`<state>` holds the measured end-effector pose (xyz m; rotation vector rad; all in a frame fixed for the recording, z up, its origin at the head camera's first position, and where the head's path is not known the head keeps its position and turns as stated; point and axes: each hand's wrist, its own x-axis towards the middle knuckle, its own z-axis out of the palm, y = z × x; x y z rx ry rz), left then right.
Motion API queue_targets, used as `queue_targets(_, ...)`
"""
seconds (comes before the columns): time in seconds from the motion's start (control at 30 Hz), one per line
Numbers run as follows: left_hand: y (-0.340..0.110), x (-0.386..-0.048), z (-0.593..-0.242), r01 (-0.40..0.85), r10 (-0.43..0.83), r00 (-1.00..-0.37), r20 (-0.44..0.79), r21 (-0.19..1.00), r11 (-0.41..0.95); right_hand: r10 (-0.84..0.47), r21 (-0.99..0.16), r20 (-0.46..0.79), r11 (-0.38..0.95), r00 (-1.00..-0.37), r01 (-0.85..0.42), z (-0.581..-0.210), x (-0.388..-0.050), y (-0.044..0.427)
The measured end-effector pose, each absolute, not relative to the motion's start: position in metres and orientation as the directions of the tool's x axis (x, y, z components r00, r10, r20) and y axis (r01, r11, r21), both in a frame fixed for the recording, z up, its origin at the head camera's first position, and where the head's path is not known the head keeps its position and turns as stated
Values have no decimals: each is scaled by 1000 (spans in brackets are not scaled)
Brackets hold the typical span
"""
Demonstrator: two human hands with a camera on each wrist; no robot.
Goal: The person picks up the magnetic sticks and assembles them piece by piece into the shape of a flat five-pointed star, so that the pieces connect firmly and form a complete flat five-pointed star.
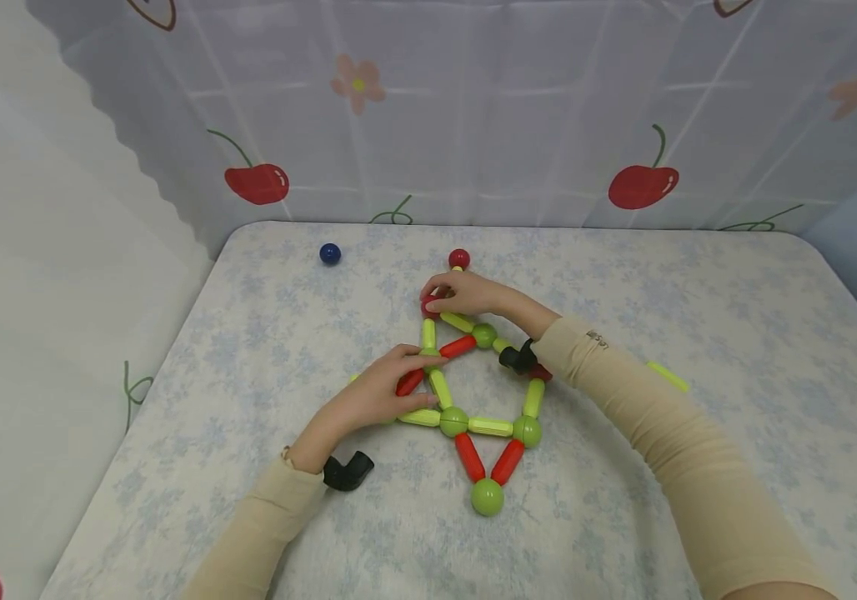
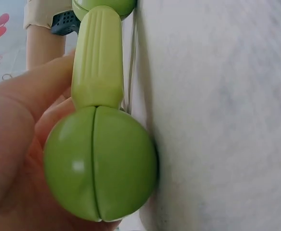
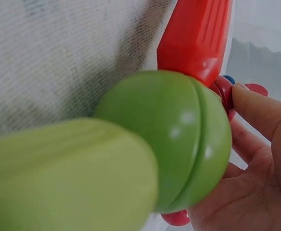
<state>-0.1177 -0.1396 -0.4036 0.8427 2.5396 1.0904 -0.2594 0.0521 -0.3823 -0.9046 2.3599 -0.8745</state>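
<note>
A flat frame of magnetic building rods and balls lies on the table, with lime rods (image 1: pixel 491 427), red rods (image 1: pixel 470 457) and green balls (image 1: pixel 487 497). My right hand (image 1: pixel 469 292) pinches a red ball (image 1: pixel 431 307) at the frame's far corner between thumb and fingers. My left hand (image 1: pixel 379 387) lies over the frame's left side, fairly straight fingers touching a green ball (image 1: pixel 428 358) and thumb near a lime rod (image 1: pixel 439 389). It hides part of that side. Another green ball (image 2: pixel 99 163) stands before the left palm in the left wrist view.
Beyond the right hand is another red ball (image 1: pixel 459 258) on a partly hidden lime rod. A blue ball (image 1: pixel 330 254) lies at the back left. One black elbow piece (image 1: pixel 348 472) sits by the left wrist, another (image 1: pixel 518 358) by the right sleeve. A loose lime rod (image 1: pixel 667 376) lies right.
</note>
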Motion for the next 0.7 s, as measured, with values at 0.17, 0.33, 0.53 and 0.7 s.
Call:
queue_targets(0.17, -138, -117, -404, 415, 588, -809, -6, 703, 578, -705, -685, -196, 596, -682, -419, -383, -259, 52)
queue_targets(0.33, -137, -116, -402, 416, 583, -812, -13, 688, 595, -692, -677, -204, 611, -692, -411, -384, -259, 51)
queue_targets(0.53, -136, -115, -400, 425, 582, -813, -9, 674, 604, -685, -676, -195, 612, -702, -410, -384, -258, 51)
queue_targets(0.7, -136, -115, -400, 443, 586, -811, 6, 661, 606, -681, -682, -195, 611, -706, -401, -383, -257, 52)
